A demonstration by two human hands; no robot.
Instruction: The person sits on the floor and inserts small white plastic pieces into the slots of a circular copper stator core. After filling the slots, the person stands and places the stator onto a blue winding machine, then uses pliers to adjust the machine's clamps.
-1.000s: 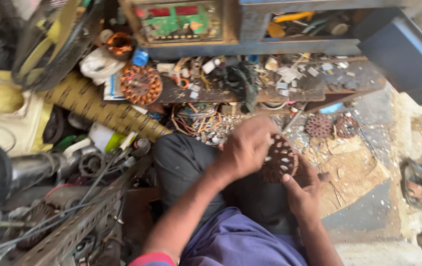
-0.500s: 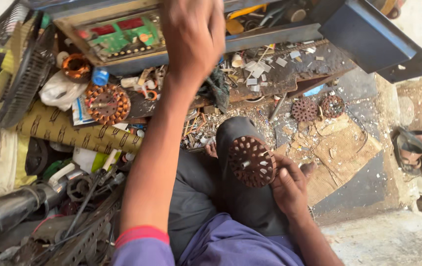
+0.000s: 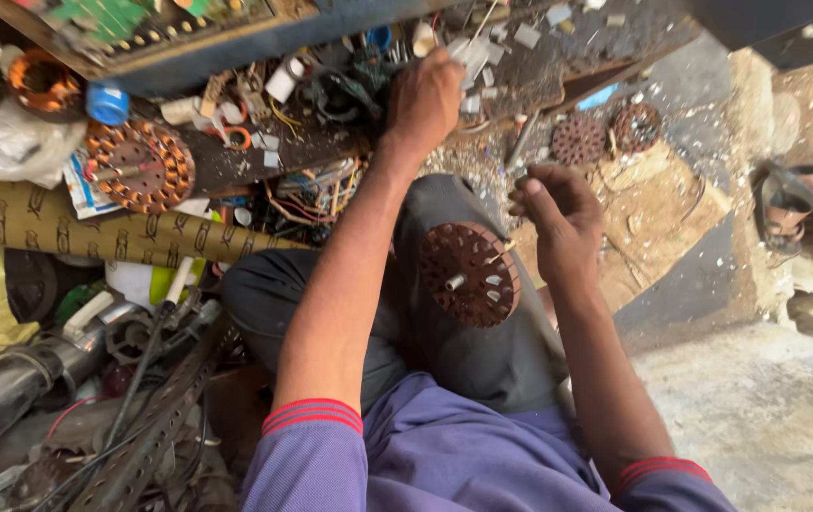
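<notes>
Head view: the round brown stator core (image 3: 469,274), with a short shaft stub at its centre and pale slot inserts around its face, rests on my knee, on the dark trouser leg (image 3: 482,351). My right hand (image 3: 561,220) is just beside it at its upper right edge, fingers curled loosely inward; whether they touch the core, I cannot tell, and they grip nothing that I can make out. My left hand (image 3: 425,98) is stretched forward to the cluttered wooden shelf (image 3: 302,156), closed over small parts among the white tubes and wire scraps (what it pinches is hidden under the fingers).

Left of that hand, on the same shelf, lies a second stator with copper windings (image 3: 138,165), a shaft through its middle. Beyond it sit a blue cap (image 3: 107,102) and a copper coil (image 3: 42,82). A green circuit board (image 3: 108,17) lies in a frame at the top edge. Two more bare brown cores (image 3: 605,133) lie on the littered ground past my right hand. A perforated metal strip (image 3: 155,427) and a steel cylinder (image 3: 3,398) lie by my left side.
</notes>
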